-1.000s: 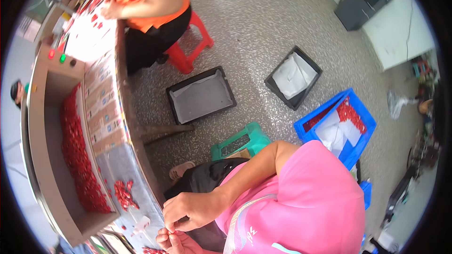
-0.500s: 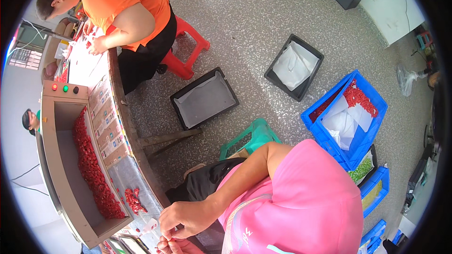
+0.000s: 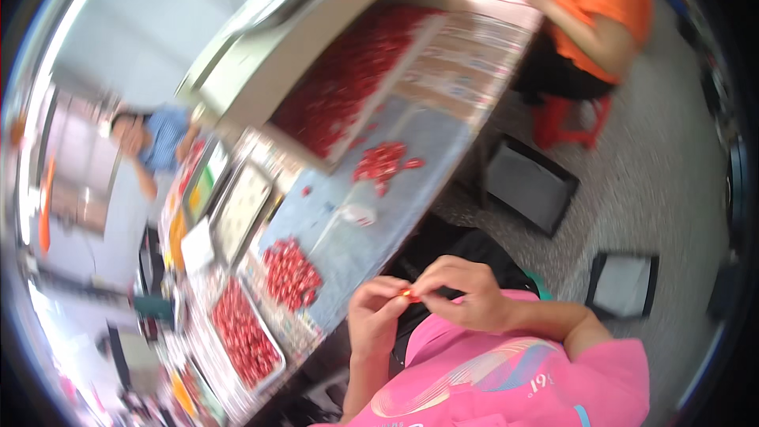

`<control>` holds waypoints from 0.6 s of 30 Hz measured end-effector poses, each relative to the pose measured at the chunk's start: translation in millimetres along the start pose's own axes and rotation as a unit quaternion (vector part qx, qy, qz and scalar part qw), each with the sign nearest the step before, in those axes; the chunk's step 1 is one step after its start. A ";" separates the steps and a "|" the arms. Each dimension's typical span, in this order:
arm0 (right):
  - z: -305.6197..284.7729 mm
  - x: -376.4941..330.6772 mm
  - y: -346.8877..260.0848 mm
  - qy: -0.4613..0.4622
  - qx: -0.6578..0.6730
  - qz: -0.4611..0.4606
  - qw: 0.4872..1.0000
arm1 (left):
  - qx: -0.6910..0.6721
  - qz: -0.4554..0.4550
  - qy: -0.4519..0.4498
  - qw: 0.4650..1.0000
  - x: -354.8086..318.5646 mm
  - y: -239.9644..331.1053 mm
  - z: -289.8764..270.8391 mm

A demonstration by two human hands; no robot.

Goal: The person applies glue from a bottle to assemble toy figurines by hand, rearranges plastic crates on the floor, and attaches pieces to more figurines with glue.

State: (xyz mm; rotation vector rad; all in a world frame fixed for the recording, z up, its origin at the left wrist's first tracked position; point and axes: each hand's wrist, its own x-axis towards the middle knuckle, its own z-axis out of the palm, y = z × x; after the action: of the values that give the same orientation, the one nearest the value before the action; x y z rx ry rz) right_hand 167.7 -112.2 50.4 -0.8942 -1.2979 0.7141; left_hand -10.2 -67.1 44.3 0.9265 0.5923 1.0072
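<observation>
A small shiny red piece (image 3: 408,295) with a yellowish glint sits between the fingertips of my two hands, in front of my pink shirt. My left hand (image 3: 375,315) is closed in a pinch on its left side. From the right my right hand (image 3: 465,294) pinches it too, fingers bent. Blur hides what kind of piece it is. Beyond my hands, a small heap of similar red pieces (image 3: 381,164) lies on the grey table covering (image 3: 348,251). A larger heap of red and white pieces (image 3: 291,273) lies to the left.
A metal tray of red pieces (image 3: 243,335) stands at the table's left. A beige box-like machine (image 3: 237,95) with red pieces (image 3: 348,79) inside stands behind. A person in orange (image 3: 609,16) works at far right. Black trays (image 3: 528,183) lie on the floor.
My view has swung left toward the table, so the machine and person in orange now appear farther right. Both hands now show fully, raised before my shirt with the red piece between them.
</observation>
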 end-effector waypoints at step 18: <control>74.7 57.7 38.6 -0.108 -0.073 0.108 0.986 | -0.079 0.003 0.085 0.993 18.8 11.6 -85.0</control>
State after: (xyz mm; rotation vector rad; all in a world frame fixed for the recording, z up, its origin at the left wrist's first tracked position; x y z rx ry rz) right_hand 104.2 -32.5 48.3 -1.1109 -1.4733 0.9145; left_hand -73.7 -15.9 11.7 0.7062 0.6426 1.1287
